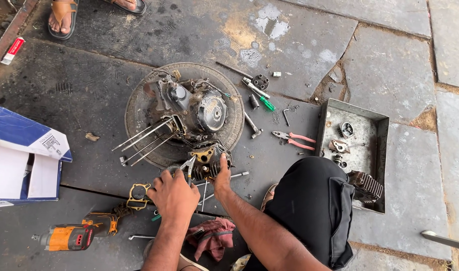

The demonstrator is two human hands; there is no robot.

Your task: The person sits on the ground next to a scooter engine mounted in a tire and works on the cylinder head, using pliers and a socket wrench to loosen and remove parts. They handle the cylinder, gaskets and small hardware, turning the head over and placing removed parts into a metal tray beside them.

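Head view: stone-slab floor (390,65); left hand (175,193) grip grasping pliers (188,165), right hand (222,178) steadying cylinder head (207,158)

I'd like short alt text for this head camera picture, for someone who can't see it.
Seen from above, a person's left hand works pliers into a small engine part steadied by the right hand, beside an engine resting on a tyre. Around lie a cordless driver, pink-handled pliers and a metal tray.
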